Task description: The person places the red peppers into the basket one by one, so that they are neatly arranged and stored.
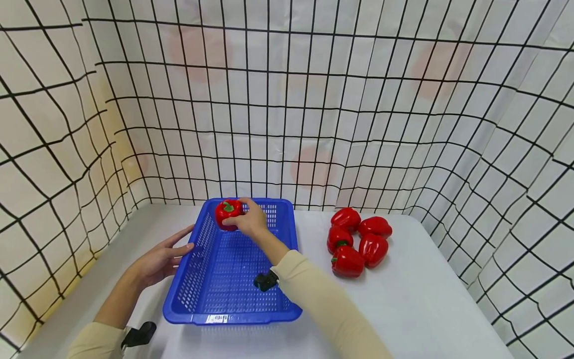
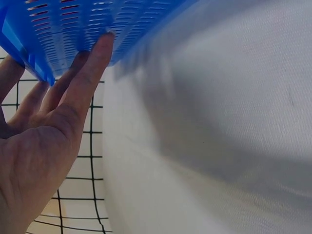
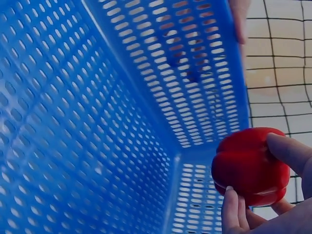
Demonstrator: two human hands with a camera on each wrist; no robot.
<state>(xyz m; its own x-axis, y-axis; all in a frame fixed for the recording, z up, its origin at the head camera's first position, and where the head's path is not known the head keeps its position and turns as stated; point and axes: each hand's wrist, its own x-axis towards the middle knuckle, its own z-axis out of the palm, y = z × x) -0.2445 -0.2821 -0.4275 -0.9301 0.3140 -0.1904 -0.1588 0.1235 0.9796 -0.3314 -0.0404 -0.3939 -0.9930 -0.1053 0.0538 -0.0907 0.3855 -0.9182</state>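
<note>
A glossy red bell pepper (image 1: pixel 228 215) with a green stem is held in my right hand (image 1: pixel 252 218), thumb on one side and fingers on the other. It hangs over the far left corner of the blue plastic basket (image 1: pixel 233 317); the right wrist view shows the pepper (image 3: pixel 251 165) above the mesh floor. My left hand (image 1: pixel 157 262) is at the basket's left side. In the left wrist view, this hand (image 2: pixel 53 117) has its fingers fairly straight against the slotted outer wall (image 2: pixel 87 24), with the thumb near the rim.
Several red bell peppers (image 1: pixel 373 250) lie grouped on the white table (image 1: pixel 421 299), right of the basket. Black wire grid (image 1: pixel 278 119) stands before white sheeting at the back and both sides. Each wrist carries a small black camera (image 1: pixel 266 280).
</note>
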